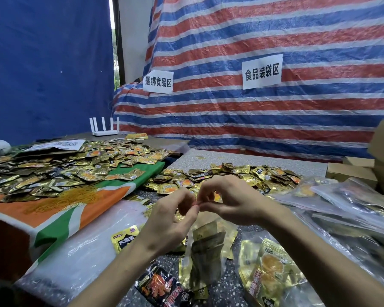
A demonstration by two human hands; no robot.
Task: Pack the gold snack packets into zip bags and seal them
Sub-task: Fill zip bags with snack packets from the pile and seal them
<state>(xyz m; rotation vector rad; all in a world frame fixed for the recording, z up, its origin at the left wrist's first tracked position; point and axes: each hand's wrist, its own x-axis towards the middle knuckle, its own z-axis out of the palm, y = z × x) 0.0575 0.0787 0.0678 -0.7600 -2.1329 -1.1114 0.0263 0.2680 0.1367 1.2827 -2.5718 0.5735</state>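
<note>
My left hand [171,220] and my right hand [231,202] meet above the table, and both pinch the top edge of a clear zip bag [205,258] that hangs below them with several gold snack packets inside. A heap of loose gold snack packets [231,176] lies on the table just behind my hands. A far bigger heap of gold packets [75,165] covers the left table. A filled zip bag [268,271] lies at lower right.
Filled zip bags [350,202] pile up on the right, with cardboard boxes [359,171] behind. A stack of clear empty bags [82,247] lies at lower left, beside an orange and green cloth [75,209]. A dark red snack pack [162,286] lies near the front edge. A white router [104,128] stands at the back.
</note>
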